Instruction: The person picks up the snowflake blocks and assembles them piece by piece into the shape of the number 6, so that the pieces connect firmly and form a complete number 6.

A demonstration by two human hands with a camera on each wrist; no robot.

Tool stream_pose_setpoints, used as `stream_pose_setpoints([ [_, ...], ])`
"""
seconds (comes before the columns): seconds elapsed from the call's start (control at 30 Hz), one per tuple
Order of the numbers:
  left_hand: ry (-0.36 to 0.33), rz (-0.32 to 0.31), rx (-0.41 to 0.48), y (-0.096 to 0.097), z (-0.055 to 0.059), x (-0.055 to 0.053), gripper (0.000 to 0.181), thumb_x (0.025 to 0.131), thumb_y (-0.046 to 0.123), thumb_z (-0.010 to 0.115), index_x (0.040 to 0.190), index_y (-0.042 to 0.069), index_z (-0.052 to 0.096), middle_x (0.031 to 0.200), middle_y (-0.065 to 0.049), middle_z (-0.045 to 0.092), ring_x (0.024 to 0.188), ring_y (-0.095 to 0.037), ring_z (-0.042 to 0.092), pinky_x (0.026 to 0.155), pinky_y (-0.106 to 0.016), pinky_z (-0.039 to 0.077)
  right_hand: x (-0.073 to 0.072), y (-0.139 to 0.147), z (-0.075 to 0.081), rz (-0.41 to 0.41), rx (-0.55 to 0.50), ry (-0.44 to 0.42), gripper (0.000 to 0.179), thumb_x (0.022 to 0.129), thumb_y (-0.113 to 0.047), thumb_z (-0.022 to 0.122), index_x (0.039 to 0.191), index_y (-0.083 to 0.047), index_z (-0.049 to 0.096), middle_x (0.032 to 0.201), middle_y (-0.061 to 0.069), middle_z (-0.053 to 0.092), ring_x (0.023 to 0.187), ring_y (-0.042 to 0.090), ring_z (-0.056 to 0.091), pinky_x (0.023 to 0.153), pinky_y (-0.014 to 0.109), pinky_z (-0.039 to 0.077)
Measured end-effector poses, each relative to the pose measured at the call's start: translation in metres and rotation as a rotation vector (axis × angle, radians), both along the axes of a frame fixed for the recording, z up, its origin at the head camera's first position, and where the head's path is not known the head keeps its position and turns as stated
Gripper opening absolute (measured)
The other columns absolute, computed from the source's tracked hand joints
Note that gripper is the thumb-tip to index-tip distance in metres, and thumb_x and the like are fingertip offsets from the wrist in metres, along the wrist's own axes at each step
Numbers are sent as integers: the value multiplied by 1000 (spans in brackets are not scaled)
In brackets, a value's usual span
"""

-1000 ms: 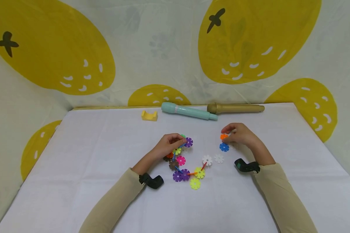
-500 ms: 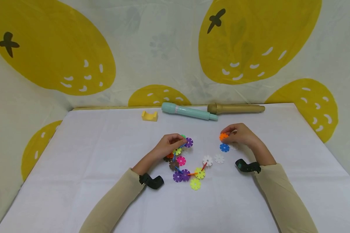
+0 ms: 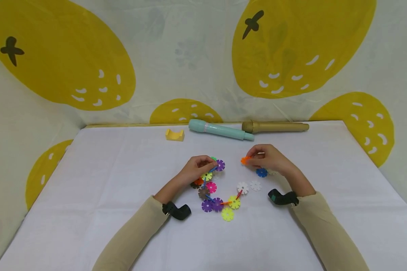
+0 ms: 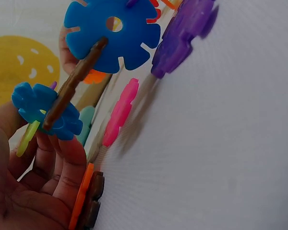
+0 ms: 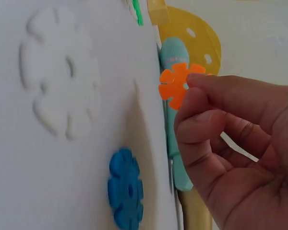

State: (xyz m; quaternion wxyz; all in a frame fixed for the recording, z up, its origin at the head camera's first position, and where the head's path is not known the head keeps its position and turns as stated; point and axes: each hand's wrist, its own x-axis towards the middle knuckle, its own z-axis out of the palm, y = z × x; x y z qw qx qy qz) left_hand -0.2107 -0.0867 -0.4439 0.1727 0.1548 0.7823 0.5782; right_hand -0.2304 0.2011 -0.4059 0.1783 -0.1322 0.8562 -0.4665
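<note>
**Left hand (image 3: 198,167) pinches disc chain (image 3: 218,204), right hand (image 3: 269,158) holds up orange disc (image 3: 245,160)**

The chain lies in a curve on the white cloth (image 3: 88,195). Its far end is between the thumb and fingers of the left hand, closed together, probably so that the links do not slide. The right thumb and forefinger meet on one edge of the orange disc, above the cloth; I think this grip leaves the opposite slots free. At the far side, the teal microphone (image 3: 222,130), gold microphone (image 3: 278,127) and yellow holder (image 3: 175,137) seem put away to give the hands room.

Now the counting. In the chain I find eleven discs: six show their faces, five stand on edge between them. Around it there is one pink disc (image 3: 211,187) inside the curve, one loose yellow disc (image 3: 228,214) on the near side, one loose purple disc (image 3: 207,205) touching or overlapping the chain, one blue disc (image 3: 262,172) just beside the right hand, and one loose white disc (image 3: 256,185) right of the chain's end. Close to the left hand are one red-orange disc (image 4: 81,199), one dark brown disc (image 4: 99,182) and one green disc (image 3: 213,159); whether they are joined, I cannot tell.
</note>
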Motion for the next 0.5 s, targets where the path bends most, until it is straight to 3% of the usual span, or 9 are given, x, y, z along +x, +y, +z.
stream_pose_setpoints([
  [0.23,26,7,7,0,-1,1,27,98,24,60,109,0,67,100,-9,67,82,-14,54,75,-23,47,8,-14,6,61,-68,8,23,89,-11,71,103,6,63,95,14,66,78,22,64,69,27,55],
  [0.5,20,5,9,-1,-1,0,26,97,23,60,109,1,68,100,-7,67,83,-13,54,75,-23,47,11,-27,0,126,-121,93,16,88,-8,71,99,3,66,94,13,67,70,21,62,64,27,53],
])
